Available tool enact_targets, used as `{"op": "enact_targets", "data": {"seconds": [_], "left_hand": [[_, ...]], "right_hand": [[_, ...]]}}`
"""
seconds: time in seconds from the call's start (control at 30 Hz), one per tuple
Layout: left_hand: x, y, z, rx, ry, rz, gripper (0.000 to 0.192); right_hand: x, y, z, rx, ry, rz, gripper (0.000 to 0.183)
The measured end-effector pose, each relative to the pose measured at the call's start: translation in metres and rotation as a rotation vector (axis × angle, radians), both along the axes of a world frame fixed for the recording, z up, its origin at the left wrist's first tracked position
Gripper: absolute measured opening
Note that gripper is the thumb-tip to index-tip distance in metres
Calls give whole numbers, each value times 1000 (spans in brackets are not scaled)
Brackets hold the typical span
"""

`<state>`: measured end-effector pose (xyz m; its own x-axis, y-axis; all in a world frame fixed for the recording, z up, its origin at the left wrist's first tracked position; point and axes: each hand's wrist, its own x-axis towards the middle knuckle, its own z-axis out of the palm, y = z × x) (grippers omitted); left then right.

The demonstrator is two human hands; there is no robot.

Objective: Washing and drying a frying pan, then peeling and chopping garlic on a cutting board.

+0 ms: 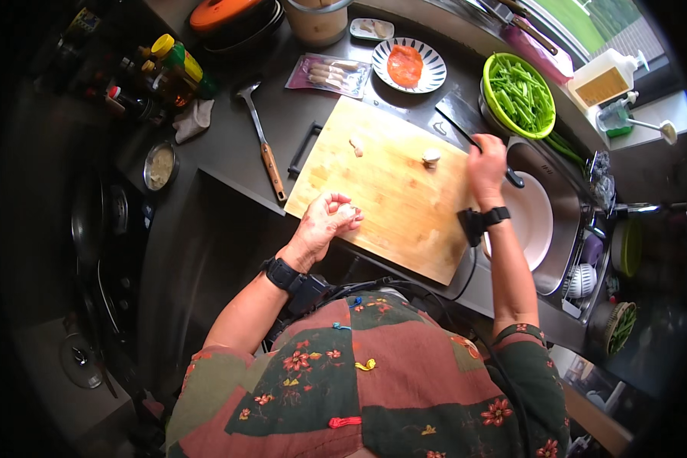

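A wooden cutting board (386, 189) lies before me. Over its near left edge, my left hand (326, 226) is curled with thumb against fingers around a small pale piece, mostly hidden, perhaps a garlic clove. My right hand (486, 169) grips the black handle of a kitchen knife (514, 178) at the board's right edge. The blade extends away from me past the board's far right side. On the board sit a white piece that looks like part of a garlic bulb (431, 157) and, farther left, a small pinkish clove or skin (356, 147).
Behind the board are a patterned plate (438, 77) with orange-red food and a plastic food packet (329, 75). A turner (269, 163) lies left. At right, a green basket (488, 71) of cut green vegetables stands beside the sink (561, 240), which holds a white basin (541, 229).
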<state>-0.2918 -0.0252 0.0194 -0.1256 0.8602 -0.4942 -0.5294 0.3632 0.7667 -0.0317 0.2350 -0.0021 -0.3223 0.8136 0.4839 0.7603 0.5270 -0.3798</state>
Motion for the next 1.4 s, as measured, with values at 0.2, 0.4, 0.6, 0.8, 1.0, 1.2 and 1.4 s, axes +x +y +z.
{"op": "enact_targets", "data": {"seconds": [0.2, 0.4, 0.6, 0.8, 1.0, 1.2, 1.4], "left_hand": [[10, -1, -6, -64, 74, -73, 27], [24, 5, -5, -52, -34, -42, 33], [34, 19, 4, 56, 221, -66, 42], [38, 24, -12, 104, 726, -2, 28], [42, 36, -12, 72, 904, -114, 18], [41, 38, -18, 110, 944, -163, 21], [41, 38, -28, 133, 902, -80, 22]], "right_hand": [[89, 28, -25, -335, -227, -129, 45], [94, 17, -27, -254, -180, 10, 43], [97, -41, 15, -116, -108, -101, 34], [86, -131, 41, -467, 431, -57, 43], [30, -174, 67, -674, 383, 113, 10], [8, -199, 59, -540, 229, 228, 5], [13, -217, 53, -529, 146, 239, 5]]}}
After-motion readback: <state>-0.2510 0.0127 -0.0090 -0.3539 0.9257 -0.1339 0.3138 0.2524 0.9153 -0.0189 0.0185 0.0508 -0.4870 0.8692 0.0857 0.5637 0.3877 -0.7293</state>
